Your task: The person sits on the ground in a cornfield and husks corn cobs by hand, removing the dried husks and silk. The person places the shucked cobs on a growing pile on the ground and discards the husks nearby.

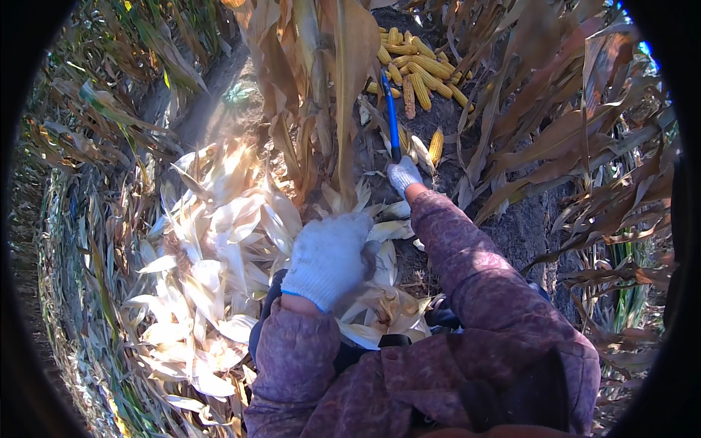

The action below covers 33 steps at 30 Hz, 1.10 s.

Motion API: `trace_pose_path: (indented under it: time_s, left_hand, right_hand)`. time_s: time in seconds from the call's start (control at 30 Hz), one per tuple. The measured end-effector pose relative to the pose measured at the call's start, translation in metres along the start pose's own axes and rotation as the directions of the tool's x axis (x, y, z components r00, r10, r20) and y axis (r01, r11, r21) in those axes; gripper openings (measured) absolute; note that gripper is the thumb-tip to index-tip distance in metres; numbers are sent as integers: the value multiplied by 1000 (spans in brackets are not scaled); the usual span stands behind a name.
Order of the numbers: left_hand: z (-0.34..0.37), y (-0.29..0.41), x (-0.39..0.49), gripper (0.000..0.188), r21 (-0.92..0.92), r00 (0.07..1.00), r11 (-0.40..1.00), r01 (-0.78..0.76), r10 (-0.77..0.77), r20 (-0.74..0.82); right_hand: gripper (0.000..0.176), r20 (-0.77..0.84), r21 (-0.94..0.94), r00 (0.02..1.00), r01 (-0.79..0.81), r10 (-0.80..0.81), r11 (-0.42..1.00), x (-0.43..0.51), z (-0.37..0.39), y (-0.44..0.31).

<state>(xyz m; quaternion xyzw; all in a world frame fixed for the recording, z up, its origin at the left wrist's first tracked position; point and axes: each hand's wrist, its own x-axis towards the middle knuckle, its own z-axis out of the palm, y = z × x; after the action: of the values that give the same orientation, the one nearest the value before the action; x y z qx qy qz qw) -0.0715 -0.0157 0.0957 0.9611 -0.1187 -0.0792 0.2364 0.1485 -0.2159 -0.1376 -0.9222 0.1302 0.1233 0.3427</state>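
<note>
My right hand (404,176), in a white knit glove, is closed round the lower end of a long blue-handled tool (392,117), whose far end points at a heap of husked corn cobs (424,65). Beside that hand a yellow corn cob (436,147) and a partly husked one lie on the soil. My left hand (330,257), also gloved, is nearer my body, above pale corn husks (219,246). It is slightly blurred, and its fingers are mostly hidden from view, so whether it holds anything does not show.
Dry corn stalks (350,82) stand upright just ahead, between the husks and the cob heap. More dry corn leaves (569,131) reach in from the right. Cut stalks and leaves (82,274) lie along the left. Part of my shoe (442,315) shows among the husks below my right arm.
</note>
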Motion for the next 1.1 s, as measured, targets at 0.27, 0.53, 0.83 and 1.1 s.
trace_pose_path:
  time_s: [0.27,0.53,0.83,1.1]
  left_hand:
    - [-2,10,6,31,1,999,999,-39,39,15]
    - [-5,13,-11,40,-24,999,1000,-1,2,33]
    - [0,16,-21,38,22,997,999,-32,30,74]
    - [-6,10,-26,41,12,995,999,42,-43,89]
  right_hand:
    - [28,36,74,998,44,-47,996,-30,-6,99]
    - [38,194,-183,977,-58,94,981,-250,-133,90]
    - [25,300,254,929,-296,216,921,-331,-183,119]
    - [20,-51,583,979,-132,198,802,-202,-115,77]
